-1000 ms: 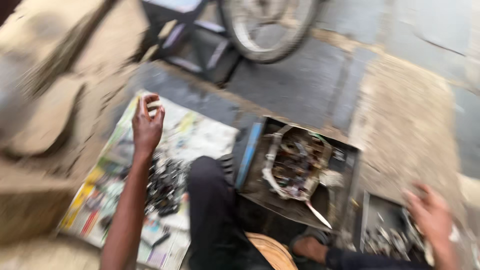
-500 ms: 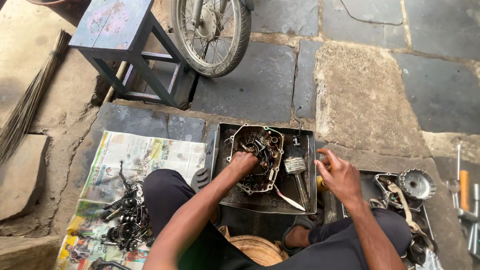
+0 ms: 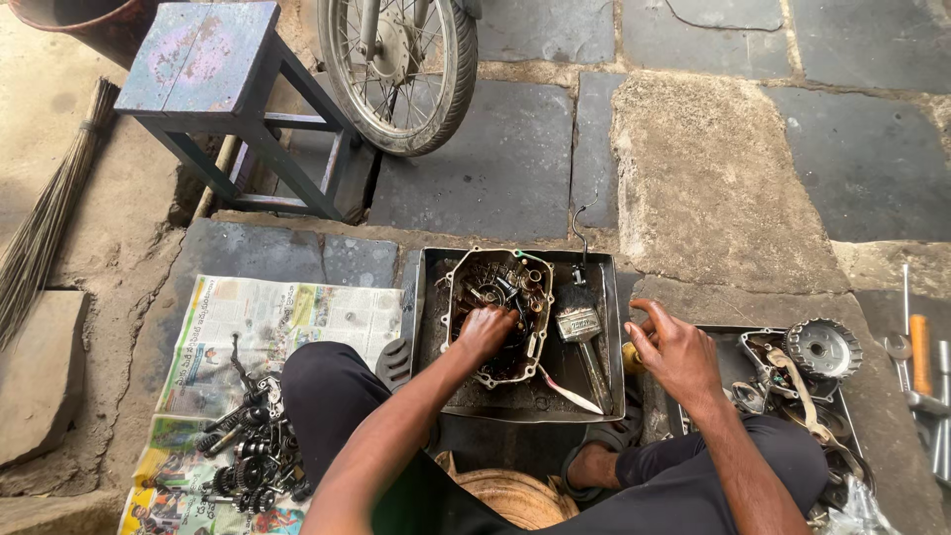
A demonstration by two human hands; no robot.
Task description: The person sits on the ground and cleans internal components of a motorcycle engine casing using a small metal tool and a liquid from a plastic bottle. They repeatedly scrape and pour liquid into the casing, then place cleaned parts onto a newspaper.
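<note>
An oily engine case half (image 3: 500,297) lies in a dark metal tray (image 3: 604,391) on the stone floor in front of me. My left hand (image 3: 485,332) reaches into the case, its fingers curled on the parts inside; what it grips is hidden. My right hand (image 3: 674,352) hovers with spread fingers just right of the tray's edge, holding nothing. A brush with a metal head (image 3: 584,337) lies in the tray beside the case.
A newspaper (image 3: 267,327) at left carries several gears and shafts (image 3: 248,446). A second tray (image 3: 792,367) at right holds a clutch part and cover. Loose tools (image 3: 916,357) lie at far right. A blue stool (image 3: 213,79), a motorcycle wheel (image 3: 401,69) and a broom (image 3: 45,228) stand behind.
My left hand went from above the newspaper to inside the engine case. My right hand rose from the right tray to beside the middle tray. The view swung up and steadied.
</note>
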